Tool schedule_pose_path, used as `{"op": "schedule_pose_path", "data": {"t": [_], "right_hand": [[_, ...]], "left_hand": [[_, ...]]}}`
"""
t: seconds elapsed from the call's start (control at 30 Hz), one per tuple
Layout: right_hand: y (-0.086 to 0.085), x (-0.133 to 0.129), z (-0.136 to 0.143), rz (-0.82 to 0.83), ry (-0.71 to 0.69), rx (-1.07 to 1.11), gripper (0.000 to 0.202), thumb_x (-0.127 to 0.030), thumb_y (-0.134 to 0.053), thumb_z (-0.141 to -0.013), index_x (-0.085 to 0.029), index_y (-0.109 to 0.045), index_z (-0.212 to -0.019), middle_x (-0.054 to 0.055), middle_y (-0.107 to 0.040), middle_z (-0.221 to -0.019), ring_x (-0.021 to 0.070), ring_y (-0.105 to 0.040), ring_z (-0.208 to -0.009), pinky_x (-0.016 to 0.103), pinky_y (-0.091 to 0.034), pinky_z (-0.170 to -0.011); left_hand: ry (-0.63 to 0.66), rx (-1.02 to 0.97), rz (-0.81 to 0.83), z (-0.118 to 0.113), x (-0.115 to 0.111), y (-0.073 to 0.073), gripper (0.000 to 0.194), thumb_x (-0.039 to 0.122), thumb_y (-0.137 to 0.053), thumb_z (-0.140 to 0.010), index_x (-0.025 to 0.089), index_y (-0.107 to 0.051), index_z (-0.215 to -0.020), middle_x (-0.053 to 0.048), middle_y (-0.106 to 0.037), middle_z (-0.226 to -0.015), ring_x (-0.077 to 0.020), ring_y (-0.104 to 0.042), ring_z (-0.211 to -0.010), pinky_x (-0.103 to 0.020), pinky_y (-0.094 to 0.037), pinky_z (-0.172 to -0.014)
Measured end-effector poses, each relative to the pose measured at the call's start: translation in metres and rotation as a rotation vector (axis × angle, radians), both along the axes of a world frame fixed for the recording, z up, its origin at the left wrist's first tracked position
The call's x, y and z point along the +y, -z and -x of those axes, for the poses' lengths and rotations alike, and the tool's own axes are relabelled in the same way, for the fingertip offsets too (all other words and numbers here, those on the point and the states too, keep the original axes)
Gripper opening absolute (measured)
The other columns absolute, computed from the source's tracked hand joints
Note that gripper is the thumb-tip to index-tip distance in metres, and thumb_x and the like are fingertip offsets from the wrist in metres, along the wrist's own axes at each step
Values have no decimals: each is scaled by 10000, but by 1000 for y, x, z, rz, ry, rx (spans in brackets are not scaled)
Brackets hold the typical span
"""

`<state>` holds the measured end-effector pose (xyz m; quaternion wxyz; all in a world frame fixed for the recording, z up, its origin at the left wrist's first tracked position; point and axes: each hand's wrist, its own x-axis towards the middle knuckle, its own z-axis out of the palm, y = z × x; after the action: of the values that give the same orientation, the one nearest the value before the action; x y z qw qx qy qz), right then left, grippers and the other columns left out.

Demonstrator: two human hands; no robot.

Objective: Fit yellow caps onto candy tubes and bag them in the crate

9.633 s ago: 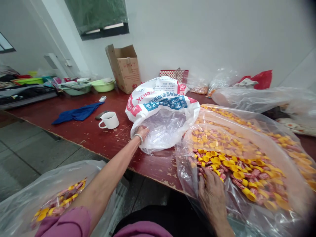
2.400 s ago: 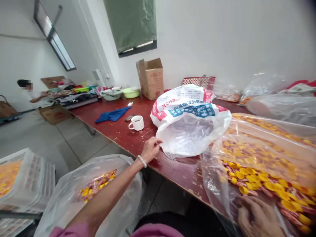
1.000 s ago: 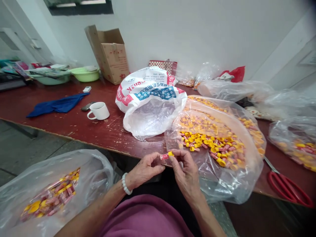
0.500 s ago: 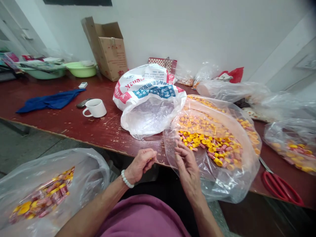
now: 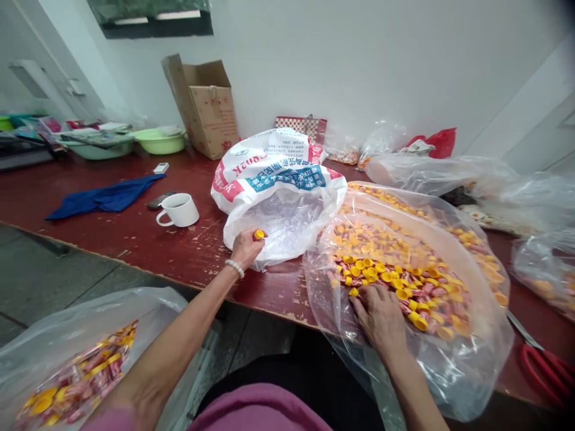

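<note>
My left hand [image 5: 246, 248], with a beaded bracelet at the wrist, is closed round a small piece with a yellow cap [image 5: 259, 234], at the mouth of the white printed bag [image 5: 287, 209]. Reaching into the clear plastic bag [image 5: 453, 377] on the right, my right hand [image 5: 381, 314] touches the yellow-capped red pieces [image 5: 395, 278]. Its thumb and fingertips are round one yellow-capped piece [image 5: 354, 292]; the other fingers curl down over the pile, their tips partly hidden.
A white mug [image 5: 180, 209], a blue cloth [image 5: 105, 196] and a cardboard box [image 5: 211, 117] stand or lie on the red table [image 5: 112, 239]. Red-handled scissors [image 5: 545, 371] lie at the right. Another plastic bag of pieces [image 5: 90, 371] is at the lower left.
My left hand has moved forward from the table edge to the white bag's mouth. My right hand has gone down into the pile and onto a piece. The camera view has shifted.
</note>
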<state>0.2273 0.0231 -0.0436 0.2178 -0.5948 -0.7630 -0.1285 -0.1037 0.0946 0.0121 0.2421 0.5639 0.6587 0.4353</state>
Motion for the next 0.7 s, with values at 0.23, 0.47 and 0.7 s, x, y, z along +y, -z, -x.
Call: {"op": "schedule_pose_path", "data": {"t": [0.23, 0.47, 0.7], "right_hand": [[-7, 6, 7, 133, -65, -42, 258, -221, -424, -865, -193, -608, -1044, 91, -614, -845, 226, -543, -776, 335, -417, -699], [-13, -6, 7, 126, 63, 666, 277, -418, -468, -846, -179, -577, -936, 78, -641, -872, 208, -590, -774, 344, -465, -718], [-64, -42, 73, 175, -190, 1203, 210, -378, -588, -829, -196, -556, -927, 16, -621, -814, 135, -580, -705, 260, -470, -660]], "left_hand": [[296, 496, 130, 0, 39, 4, 314, 14, -566, -570, 266, -722, -674, -9, -643, -809, -182, -568, -781, -252, -403, -728], [368, 702, 90, 15, 32, 0, 323, 93, -520, -739, 269, -706, -935, -49, -602, -943, -188, -582, -827, -252, -417, -723], [556, 510, -87, -13, -48, -23, 234, 302, -566, -813, 209, -638, -1015, -54, -622, -1061, -190, -591, -926, -259, -420, -836]]}}
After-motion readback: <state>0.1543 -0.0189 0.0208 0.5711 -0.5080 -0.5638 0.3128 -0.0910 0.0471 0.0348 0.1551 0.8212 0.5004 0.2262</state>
